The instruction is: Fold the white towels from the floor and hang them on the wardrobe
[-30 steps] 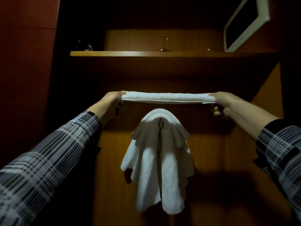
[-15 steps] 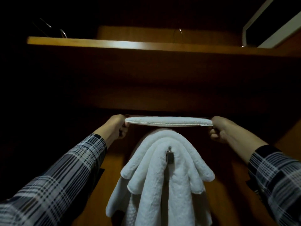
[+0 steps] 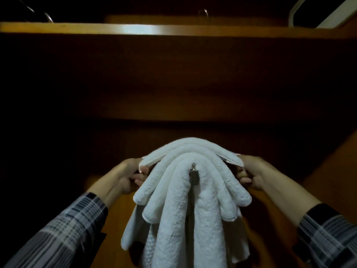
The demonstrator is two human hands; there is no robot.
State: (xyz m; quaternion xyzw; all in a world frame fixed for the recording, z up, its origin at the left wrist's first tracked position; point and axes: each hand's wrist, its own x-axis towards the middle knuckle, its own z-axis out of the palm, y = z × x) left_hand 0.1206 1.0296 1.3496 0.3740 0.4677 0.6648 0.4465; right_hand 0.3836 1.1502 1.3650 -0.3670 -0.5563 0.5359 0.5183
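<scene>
A folded white towel (image 3: 191, 143) lies bent over the top of a bundle of white towels (image 3: 193, 219) that hangs from the metal rail end (image 3: 193, 175) inside the wooden wardrobe. My left hand (image 3: 128, 176) grips the folded towel's left end and my right hand (image 3: 249, 174) grips its right end. Both ends are pulled downward beside the bundle. The rail itself is hidden under the towels.
A wooden shelf (image 3: 173, 29) spans the wardrobe above, with metal hanger hooks (image 3: 202, 13) on it. A white-framed dark object (image 3: 324, 12) sits at the upper right. The wardrobe's back panel and right side wall enclose the space; the left side is dark.
The folded towel, held flat and level above the bundle before, has come down onto it and now bends over its top. Both hands moved lower. The view has closed in on the rail.
</scene>
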